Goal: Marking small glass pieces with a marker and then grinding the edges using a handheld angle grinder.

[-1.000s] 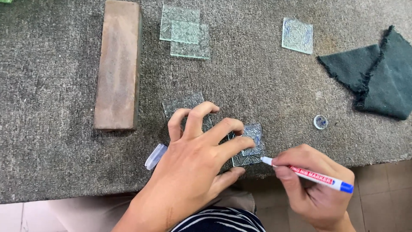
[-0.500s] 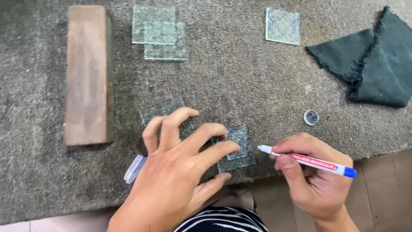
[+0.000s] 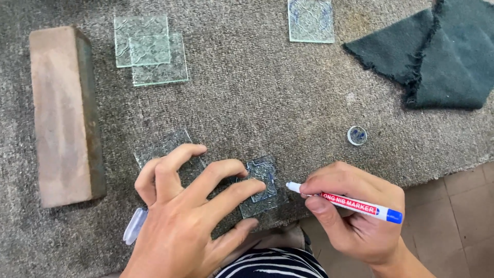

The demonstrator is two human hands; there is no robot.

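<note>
Patterned glass tile [image 3: 261, 186], white marker [image 3: 343, 202]

Five square panes of clear patterned glass lie on the grey carpeted worktop [image 3: 257, 92]: two overlapping at the far left [image 3: 149, 49], one alone at the far edge [image 3: 311, 19], and two under the hands [image 3: 260, 188]. There is one long reddish-brown block [image 3: 62, 113], one dark green cloth [image 3: 437, 56], and one small round cap [image 3: 357, 135]. One white marker with a blue end [image 3: 350, 203] and one pale clip-like piece [image 3: 135, 225] complete the count.
</note>
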